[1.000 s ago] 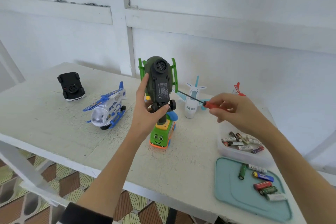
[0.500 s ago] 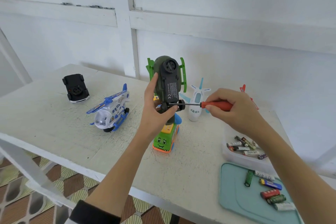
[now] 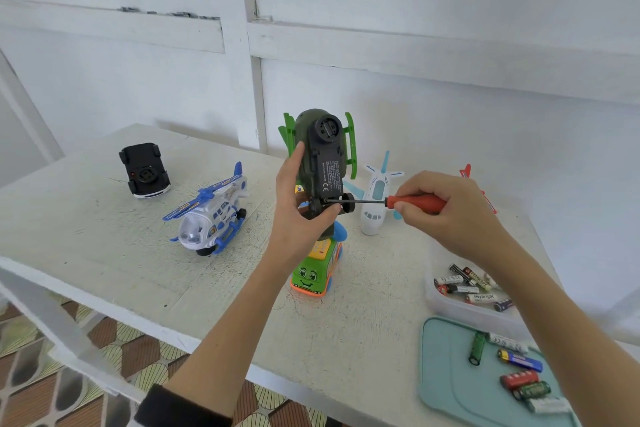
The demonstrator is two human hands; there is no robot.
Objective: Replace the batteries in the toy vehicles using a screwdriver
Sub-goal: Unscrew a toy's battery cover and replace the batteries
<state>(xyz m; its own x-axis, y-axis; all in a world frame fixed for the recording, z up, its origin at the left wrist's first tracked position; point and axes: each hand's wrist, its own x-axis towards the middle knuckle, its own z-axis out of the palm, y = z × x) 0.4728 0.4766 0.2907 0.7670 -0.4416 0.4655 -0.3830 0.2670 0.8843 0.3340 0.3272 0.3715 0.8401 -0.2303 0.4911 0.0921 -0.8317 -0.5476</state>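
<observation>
We are looking down at a white table (image 3: 104, 253) where our left hand (image 3: 298, 218) holds a dark green toy helicopter (image 3: 322, 163) upright in the air, underside toward us, above a green cartoon bus (image 3: 313, 270). The left fingers curl round the body, the thumb pressing near the small wheels. Our right hand (image 3: 446, 211) grips the red handle of a screwdriver (image 3: 408, 201), fingers curled round it, with the shaft lying level and its tip set at the lower edge of the black battery cover.

We judge several risks. The tip could skip out of the screw head if we push off-axis, and it sits close to the left thumb. The helicopter has no support beneath it, so hard turning could twist it in our grip. A freed screw is tiny and could drop onto the table or past its edge.

Counting from largest to smallest: one table; one teal tray (image 3: 446, 392); one clear tub (image 3: 446, 305); six toy vehicles, namely the held helicopter, a blue and white helicopter (image 3: 211, 215), an overturned black car (image 3: 143, 170), the bus, a white aeroplane (image 3: 375, 198), and a red toy (image 3: 465, 172) mostly hidden; one screwdriver; six loose batteries (image 3: 519, 359) on the tray; about seven more in the tub, partly hidden by our arm.
</observation>
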